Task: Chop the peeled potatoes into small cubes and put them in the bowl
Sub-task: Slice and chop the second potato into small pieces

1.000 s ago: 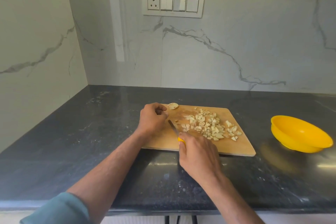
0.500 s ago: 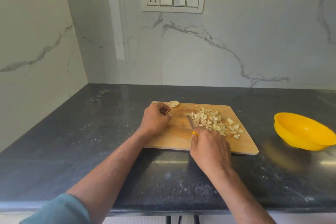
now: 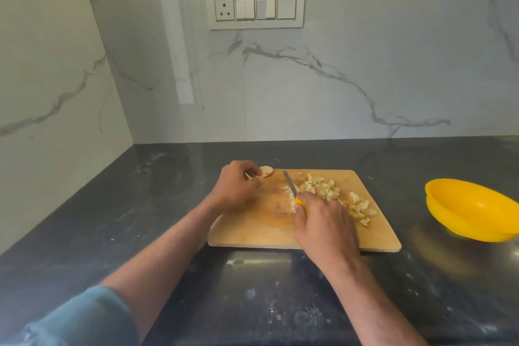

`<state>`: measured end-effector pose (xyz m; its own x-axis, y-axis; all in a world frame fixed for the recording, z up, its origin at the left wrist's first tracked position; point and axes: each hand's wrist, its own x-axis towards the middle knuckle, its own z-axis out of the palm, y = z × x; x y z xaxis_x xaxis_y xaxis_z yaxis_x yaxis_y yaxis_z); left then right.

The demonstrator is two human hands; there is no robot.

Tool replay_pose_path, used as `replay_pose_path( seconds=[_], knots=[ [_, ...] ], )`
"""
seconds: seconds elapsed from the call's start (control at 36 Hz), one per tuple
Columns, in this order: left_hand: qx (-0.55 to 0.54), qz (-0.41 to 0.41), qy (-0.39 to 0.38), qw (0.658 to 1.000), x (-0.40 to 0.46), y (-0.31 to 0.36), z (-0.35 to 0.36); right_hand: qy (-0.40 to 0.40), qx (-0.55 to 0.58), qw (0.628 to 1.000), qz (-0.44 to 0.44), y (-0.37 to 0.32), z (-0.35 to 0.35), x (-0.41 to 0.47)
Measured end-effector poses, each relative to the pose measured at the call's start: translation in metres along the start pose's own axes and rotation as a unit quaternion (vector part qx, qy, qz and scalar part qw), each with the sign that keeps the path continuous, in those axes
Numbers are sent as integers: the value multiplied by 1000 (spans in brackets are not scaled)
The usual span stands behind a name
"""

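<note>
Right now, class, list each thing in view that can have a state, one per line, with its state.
Potato cubes: chopped, heaped on the board.
Potato slice: uncut, at the board's far left corner.
Bowl: tilted, no cubes visible inside.
Knife: held, blade against the heap.
Right hand: gripping the knife.
Left hand: curled, on the board.

A home kitchen, by every sign. Dark speckled stone tabletop [image 3: 168, 205] running into a corner, dusted with pale smears. White marble-look wall panels [image 3: 365, 78] with grey veins as backsplash on two sides. Cream switch plate [image 3: 255, 8] set in the back wall, with one round-pin socket and three rocker switches. Wooden chopping board [image 3: 252, 233] laid flat on the stone, strewn with small potato cubes [image 3: 331, 191]. Yellow plastic bowl [image 3: 471, 211] off to the right of the board, apart from it.
</note>
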<state>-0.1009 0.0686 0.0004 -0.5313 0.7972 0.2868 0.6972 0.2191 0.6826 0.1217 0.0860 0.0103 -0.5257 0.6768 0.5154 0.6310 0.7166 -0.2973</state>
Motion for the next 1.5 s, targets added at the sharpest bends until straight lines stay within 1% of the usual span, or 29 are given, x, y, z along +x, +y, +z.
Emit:
replay_pose_path(
  seconds=[0.14,0.25,0.39,0.44,0.53,0.64,0.72,0.78,0.86,0.92,0.97,1.03,1.08,1.11,1.14,1.22,1.25,1.31,1.36,1.5],
  knots=[
    [101,16,-67,993,37,5,1,0,8,1000,2,4,0,1],
    [192,21,-125,973,57,12,6,4,10,1000,-1,7,2,1],
    [235,23,-171,957,68,20,12,2,5,1000,-12,5,4,2],
    [242,24,-175,954,71,19,13,3,6,1000,-13,5,4,2],
    [229,26,-152,961,73,19,13,0,10,1000,-14,5,5,3],
    [189,14,-76,979,73,18,8,-12,22,1000,-9,7,5,4],
    [105,3,-31,994,64,19,1,-9,25,1000,-3,9,4,4],
    [50,-20,16,998,54,22,-5,-8,24,1000,-1,9,4,4],
    [-64,-77,78,992,32,25,-14,-7,21,1000,-2,8,3,3],
    [-112,-102,88,985,16,24,-18,-7,16,1000,-4,7,2,2],
    [-111,-107,66,986,0,19,-17,-7,13,1000,-7,5,2,1],
    [-59,-103,62,991,-12,9,-15,-10,15,1000,-15,2,2,-1],
    [4,-73,73,995,-18,-3,-19,-12,16,1000,-22,1,2,-3],
    [18,-52,63,997,-19,-8,-23,-11,18,999,-24,1,2,-4],
    [12,-28,38,999,-20,-13,-28,-9,19,999,-27,1,2,-5],
    [-2,37,-88,995,-24,-20,-40,-14,24,999,-34,1,5,-7],
    [11,43,-128,991,-24,-20,-41,-20,28,999,-36,1,6,-8],
    [56,41,-172,983,-24,-19,-38,-31,34,998,-38,1,7,-9],
    [79,39,-179,980,-24,-16,-34,-40,41,998,-40,1,7,-9],
    [68,26,-125,989,-26,-14,-23,-50,51,997,-42,-3,8,-11]
  ],
)
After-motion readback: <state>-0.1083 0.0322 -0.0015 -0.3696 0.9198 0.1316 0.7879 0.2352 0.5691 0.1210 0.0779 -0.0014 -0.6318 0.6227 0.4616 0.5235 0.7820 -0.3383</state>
